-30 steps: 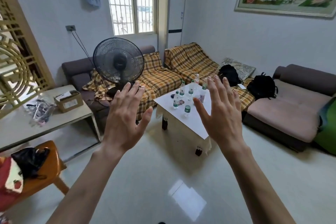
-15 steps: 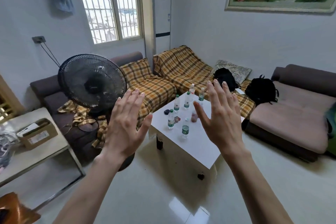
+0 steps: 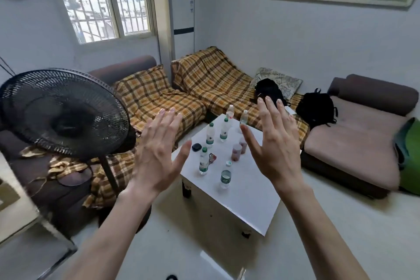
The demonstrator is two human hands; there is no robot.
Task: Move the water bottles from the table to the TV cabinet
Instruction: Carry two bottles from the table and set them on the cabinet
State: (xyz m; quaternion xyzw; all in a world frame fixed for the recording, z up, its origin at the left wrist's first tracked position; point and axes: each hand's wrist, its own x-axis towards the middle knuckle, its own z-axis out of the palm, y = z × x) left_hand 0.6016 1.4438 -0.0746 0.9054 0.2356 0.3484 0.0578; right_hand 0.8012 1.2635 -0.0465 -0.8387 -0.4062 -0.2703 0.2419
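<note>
Water bottles (image 3: 225, 176) — clear, green-labelled — upright on white table (image 3: 250, 200).

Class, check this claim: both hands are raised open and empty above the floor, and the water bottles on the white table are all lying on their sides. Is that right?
Not quite. The head view shows the water bottles standing upright on the white table, not lying down. The rest holds: the left hand and right hand are raised, open and empty.

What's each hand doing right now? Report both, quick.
Left hand: open, fingers spread, holding nothing.
Right hand: open, fingers spread, holding nothing.
</note>
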